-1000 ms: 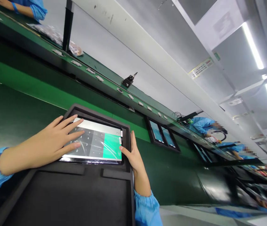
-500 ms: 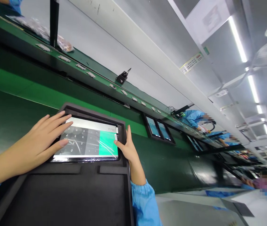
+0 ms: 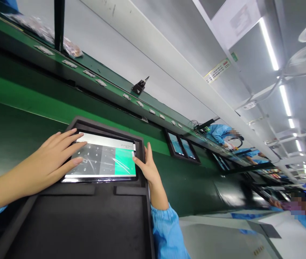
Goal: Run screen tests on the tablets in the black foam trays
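Tablet: the lit tablet (image 3: 107, 163) is seated in the far part of a black foam tray (image 3: 83, 223), which is set on the green counter (image 3: 188, 190).
Left hand: the left hand (image 3: 52, 153) is laid from the left over the tray rim; its fingers are spread apart above the left part of the screen. Which fingertips touch the glass cannot be told.
Right hand: the tray's right wall is clasped by the right hand (image 3: 150, 171), fingers along the outside, thumb on the tablet's right edge.
Counter, far right: a second tablet (image 3: 176, 144) and a third tablet (image 3: 188, 148) are held side by side in another tray.
Mis-entry risk: unintended keys could be pressed if the spread left fingers are lowered together.
Label risk: the near label (image 3: 133, 154) could be lifted or creased if the right thumb is dragged across it.
Tray risk: the tablet could be shifted in its recess if the wall is squeezed unevenly.
Keypad legends: 9, 8, 6, 5, 4, 3, 2 and 0 can be read; other keys are covered or faint.
Entry line: characters are shown at far right, too blurred to be read.
Label print: too small on the near label and the far label (image 3: 134, 147).
Brand: none can be made out.
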A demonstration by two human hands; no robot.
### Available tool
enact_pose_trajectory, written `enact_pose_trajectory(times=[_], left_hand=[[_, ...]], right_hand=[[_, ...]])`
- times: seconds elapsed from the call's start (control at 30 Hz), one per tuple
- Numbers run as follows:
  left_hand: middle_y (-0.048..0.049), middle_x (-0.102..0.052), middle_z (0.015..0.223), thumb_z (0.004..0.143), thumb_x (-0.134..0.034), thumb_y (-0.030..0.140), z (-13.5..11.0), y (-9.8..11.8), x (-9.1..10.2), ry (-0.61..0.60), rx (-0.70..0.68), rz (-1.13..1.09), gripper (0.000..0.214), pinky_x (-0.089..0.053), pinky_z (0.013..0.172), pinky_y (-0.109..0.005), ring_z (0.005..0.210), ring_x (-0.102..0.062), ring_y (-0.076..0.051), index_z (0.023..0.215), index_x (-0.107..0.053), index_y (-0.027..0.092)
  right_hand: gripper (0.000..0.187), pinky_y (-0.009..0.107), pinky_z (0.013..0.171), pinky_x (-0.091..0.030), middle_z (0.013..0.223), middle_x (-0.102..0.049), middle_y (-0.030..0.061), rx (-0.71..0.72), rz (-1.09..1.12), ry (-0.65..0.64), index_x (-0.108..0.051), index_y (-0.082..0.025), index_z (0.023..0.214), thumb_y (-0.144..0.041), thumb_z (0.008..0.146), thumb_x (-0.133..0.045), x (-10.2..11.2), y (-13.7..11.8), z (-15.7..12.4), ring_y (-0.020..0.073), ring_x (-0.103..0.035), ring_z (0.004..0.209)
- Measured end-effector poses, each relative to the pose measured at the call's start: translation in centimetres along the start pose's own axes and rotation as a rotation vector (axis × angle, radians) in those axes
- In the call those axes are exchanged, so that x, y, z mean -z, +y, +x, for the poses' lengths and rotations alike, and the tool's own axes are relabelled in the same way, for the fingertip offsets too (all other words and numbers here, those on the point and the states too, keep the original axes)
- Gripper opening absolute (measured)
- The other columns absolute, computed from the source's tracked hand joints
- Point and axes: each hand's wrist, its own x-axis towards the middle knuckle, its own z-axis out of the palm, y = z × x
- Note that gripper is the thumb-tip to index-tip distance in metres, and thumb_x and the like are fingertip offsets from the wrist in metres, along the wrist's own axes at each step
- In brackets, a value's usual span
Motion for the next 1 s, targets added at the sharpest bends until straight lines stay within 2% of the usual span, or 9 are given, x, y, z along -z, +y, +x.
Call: enact_pose_trajectory(times=[0.07,0.13,0.27,0.33,0.4,0.6,0.67,0.83,1.0], left_hand=[[-0.0021,-0.038,0.157,0.103,-0.035,0.049,0.1,-0.1,-0.1,0.016,-0.023,0.013,0.046,-0.022,0.125,-0.057,0.151,-0.025,-0.031,0.144,-0.043,0.029],[-0.0012,-0.042,0.154,0.102,-0.036,0.048,0.1,-0.3,-0.3,0.036,-0.052,0.007,0.044,-0.027,0.124,-0.053,0.150,-0.028,-0.029,0.141,-0.048,0.031],[-0.0001,-0.042,0.154,0.102,-0.035,0.037,0.1,-0.7,-0.4,0.066,-0.099,0.001,0.039,-0.034,0.121,-0.048,0.148,-0.031,-0.026,0.137,-0.053,0.032],[-0.0005,-0.042,0.155,0.101,-0.035,0.032,0.0,-0.7,-0.4,0.085,-0.123,0.003,0.039,-0.036,0.120,-0.047,0.148,-0.031,-0.026,0.135,-0.055,0.031],[-0.0012,-0.044,0.153,0.100,-0.035,0.029,0.0,-0.7,-0.4,0.095,-0.128,-0.002,0.040,-0.037,0.119,-0.047,0.147,-0.032,-0.026,0.132,-0.058,0.031],[-0.0021,-0.049,0.149,0.100,-0.032,0.029,0.1,-0.5,-0.7,0.093,-0.104,-0.021,0.040,-0.038,0.117,-0.053,0.146,-0.036,-0.028,0.127,-0.062,0.031],[-0.0022,-0.049,0.150,0.100,-0.032,0.030,0.1,-0.6,-0.7,0.092,-0.103,-0.031,0.040,-0.038,0.117,-0.054,0.146,-0.036,-0.027,0.128,-0.061,0.030],[-0.0009,-0.049,0.149,0.099,-0.034,0.032,0.1,-0.5,-0.7,0.100,-0.077,-0.076,0.040,-0.036,0.119,-0.054,0.145,-0.038,-0.028,0.129,-0.061,0.032],[-0.0009,-0.051,0.148,0.099,-0.034,0.032,0.0,-0.4,-0.7,0.092,-0.066,-0.096,0.041,-0.035,0.120,-0.054,0.144,-0.038,-0.028,0.128,-0.062,0.031]], right_hand=[[0.092,0.059,0.120,-0.029,0.165,-0.027,0.0169,0.050,-0.082,0.043,-0.015,-0.023,0.161,-0.045,0.089,-0.068,-0.1,-1.8,-2.1,0.0318,-0.028,0.153],[0.077,0.061,0.123,-0.023,0.166,-0.026,0.0139,0.232,-0.292,0.075,-0.024,-0.024,0.159,-0.039,0.094,-0.063,-0.6,-4.1,-4.7,0.0324,-0.021,0.155],[0.043,0.056,0.121,-0.034,0.161,-0.039,0.0102,0.588,-0.487,-0.189,-0.050,-0.022,0.142,-0.024,0.099,-0.052,-2.5,-8.0,-7.9,0.0298,-0.024,0.154],[0.035,0.056,0.119,-0.037,0.157,-0.045,0.0116,0.670,-0.505,-0.304,-0.057,-0.019,0.133,-0.024,0.099,-0.051,-3.8,-9.1,-8.1,0.0304,-0.026,0.153],[0.032,0.057,0.119,-0.037,0.154,-0.048,0.0131,0.719,-0.508,-0.361,-0.059,-0.016,0.129,-0.025,0.100,-0.050,-4.9,-9.6,-7.8,0.0315,-0.027,0.153],[0.033,0.060,0.117,-0.038,0.154,-0.049,0.0146,0.733,-0.528,-0.400,-0.060,-0.015,0.129,-0.029,0.100,-0.050,-6.1,-9.5,-7.3,0.0337,-0.030,0.151],[0.033,0.061,0.116,-0.038,0.152,-0.051,0.0148,0.702,-0.531,-0.358,-0.060,-0.015,0.128,-0.030,0.100,-0.050,-5.9,-9.2,-7.2,0.0338,-0.033,0.150],[0.025,0.063,0.111,-0.041,0.136,-0.066,0.0113,0.604,-0.552,-0.119,-0.067,-0.020,0.110,-0.017,0.098,-0.046,-4.9,-8.1,-7.0,0.0338,-0.049,0.140],[0.026,0.068,0.107,-0.039,0.135,-0.067,0.0100,0.593,-0.612,-0.136,-0.067,-0.021,0.109,-0.013,0.093,-0.048,-4.3,-7.7,-7.2,0.0374,-0.052,0.136]])
